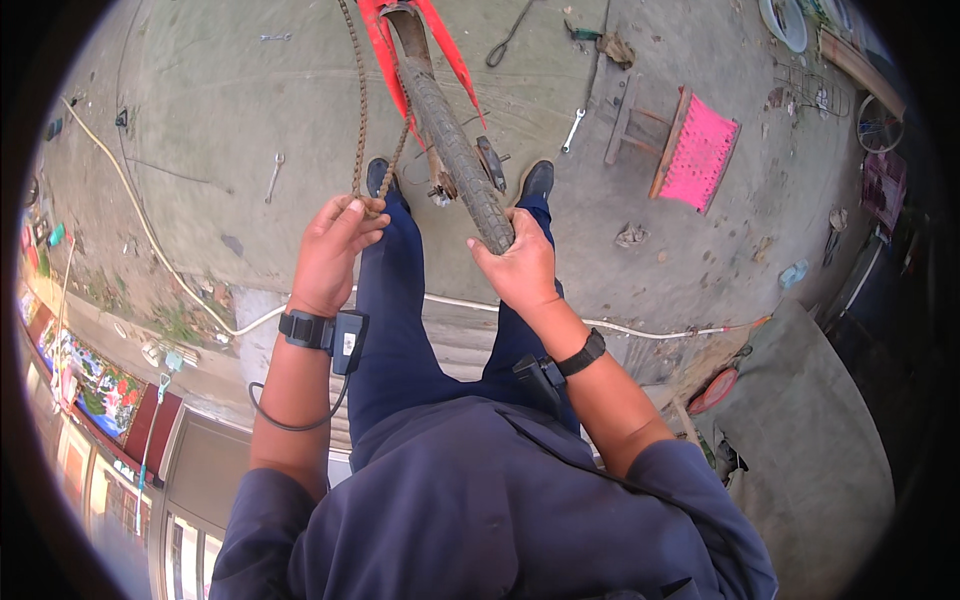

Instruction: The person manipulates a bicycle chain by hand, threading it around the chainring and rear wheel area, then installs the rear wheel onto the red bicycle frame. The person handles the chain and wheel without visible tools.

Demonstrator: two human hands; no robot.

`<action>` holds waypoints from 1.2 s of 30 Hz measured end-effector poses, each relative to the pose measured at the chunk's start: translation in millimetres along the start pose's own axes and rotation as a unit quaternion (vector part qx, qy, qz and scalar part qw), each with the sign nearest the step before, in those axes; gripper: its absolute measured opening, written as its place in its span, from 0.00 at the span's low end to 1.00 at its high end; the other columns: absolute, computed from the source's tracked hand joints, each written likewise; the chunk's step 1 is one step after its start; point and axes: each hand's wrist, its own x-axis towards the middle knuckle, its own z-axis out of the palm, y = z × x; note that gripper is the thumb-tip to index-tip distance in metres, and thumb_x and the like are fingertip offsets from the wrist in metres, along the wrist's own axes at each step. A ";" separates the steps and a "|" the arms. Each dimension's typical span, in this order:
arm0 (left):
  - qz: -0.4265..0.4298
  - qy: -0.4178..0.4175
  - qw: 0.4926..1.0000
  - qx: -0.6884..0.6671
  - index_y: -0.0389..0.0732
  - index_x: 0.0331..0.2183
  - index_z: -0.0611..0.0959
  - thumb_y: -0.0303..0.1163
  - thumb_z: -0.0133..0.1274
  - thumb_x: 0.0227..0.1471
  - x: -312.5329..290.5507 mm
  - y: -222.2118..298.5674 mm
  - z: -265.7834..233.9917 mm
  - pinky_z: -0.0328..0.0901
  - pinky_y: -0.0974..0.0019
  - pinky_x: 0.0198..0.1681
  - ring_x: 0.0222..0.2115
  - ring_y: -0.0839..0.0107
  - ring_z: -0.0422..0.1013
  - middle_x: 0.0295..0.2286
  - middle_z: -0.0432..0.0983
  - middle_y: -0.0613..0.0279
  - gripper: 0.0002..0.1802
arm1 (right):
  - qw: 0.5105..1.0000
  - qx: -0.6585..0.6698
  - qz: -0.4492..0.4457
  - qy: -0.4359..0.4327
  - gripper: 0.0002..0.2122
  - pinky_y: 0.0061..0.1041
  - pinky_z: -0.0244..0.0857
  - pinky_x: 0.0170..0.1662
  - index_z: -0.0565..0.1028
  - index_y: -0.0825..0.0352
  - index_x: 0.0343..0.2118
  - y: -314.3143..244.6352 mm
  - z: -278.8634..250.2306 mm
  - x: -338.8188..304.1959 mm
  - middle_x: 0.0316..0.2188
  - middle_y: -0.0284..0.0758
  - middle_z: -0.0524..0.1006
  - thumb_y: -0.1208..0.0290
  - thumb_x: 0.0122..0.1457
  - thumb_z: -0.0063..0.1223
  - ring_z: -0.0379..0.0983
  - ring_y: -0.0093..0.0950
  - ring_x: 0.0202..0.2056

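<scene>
A rusty bicycle chain (360, 110) hangs in a long loop beside a red bicycle frame (445, 45). My left hand (335, 250) pinches the lower end of this loop between thumb and fingers. Between the frame's red stays runs a black bicycle tyre (450, 135) on its wheel. My right hand (522, 262) is wrapped round the near end of the tyre, thumb on its left side. Close to the wheel's middle, metal axle parts (490, 163) show on its right, with more on its left. The far part of the bicycle lies beyond the upper edge.
Wrenches lie on the concrete, one (573, 130) right of the bicycle and one (274, 178) to the left. A low stool with a pink woven seat (700, 152) is at the right. A pale hose (150, 225) crosses the ground near my feet. Straps and a cable (290, 427) sit on my wrists.
</scene>
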 end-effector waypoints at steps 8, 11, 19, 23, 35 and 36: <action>0.015 0.003 1.000 -0.027 0.38 0.44 0.78 0.37 0.50 0.65 -1.9 5.5 -5.9 0.68 0.64 0.48 0.43 0.66 0.76 0.43 0.79 0.56 0.13 | 0.999 -0.014 -0.023 0.018 0.23 0.35 0.71 0.43 0.75 0.72 0.41 2.2 17.2 21.5 0.36 0.46 0.78 0.62 0.45 0.70 0.77 0.44 0.39; 0.014 0.002 1.000 -0.028 0.38 0.44 0.78 0.37 0.50 0.65 -0.9 6.8 -8.6 0.68 0.64 0.47 0.43 0.66 0.77 0.43 0.79 0.56 0.13 | 1.000 -0.013 -0.018 0.018 0.24 0.35 0.70 0.44 0.75 0.73 0.41 -0.9 23.0 27.4 0.36 0.47 0.78 0.62 0.46 0.69 0.77 0.44 0.39; 0.005 -0.001 0.999 -0.034 0.38 0.43 0.78 0.36 0.50 0.65 0.6 5.0 -11.5 0.70 0.63 0.46 0.43 0.65 0.77 0.42 0.79 0.56 0.12 | 0.999 -0.020 -0.031 0.027 0.24 0.37 0.71 0.45 0.75 0.71 0.41 -7.3 31.5 40.0 0.38 0.46 0.79 0.61 0.45 0.71 0.77 0.45 0.41; -0.026 -0.009 1.000 -0.007 0.39 0.44 0.77 0.36 0.52 0.65 6.3 5.0 -3.5 0.72 0.62 0.45 0.44 0.64 0.77 0.42 0.78 0.57 0.12 | 0.999 -0.005 -0.038 0.035 0.25 0.36 0.71 0.45 0.75 0.73 0.41 -10.9 42.9 39.8 0.37 0.47 0.78 0.61 0.45 0.71 0.77 0.44 0.41; 0.022 0.012 0.998 0.050 0.30 0.50 0.69 0.33 0.62 0.58 52.3 -12.4 68.7 0.73 0.65 0.45 0.43 0.68 0.76 0.44 0.76 0.52 0.26 | 0.995 0.054 -0.062 0.051 0.24 0.40 0.69 0.47 0.74 0.71 0.41 -16.3 57.7 30.6 0.37 0.46 0.78 0.66 0.43 0.71 0.75 0.47 0.42; 0.041 0.025 0.998 0.043 0.30 0.50 0.69 0.32 0.62 0.57 55.3 -14.4 74.4 0.73 0.66 0.44 0.42 0.68 0.76 0.43 0.77 0.51 0.26 | 0.994 0.055 -0.075 0.055 0.24 0.39 0.70 0.45 0.74 0.72 0.41 -16.0 57.6 30.8 0.37 0.47 0.78 0.65 0.43 0.72 0.75 0.47 0.41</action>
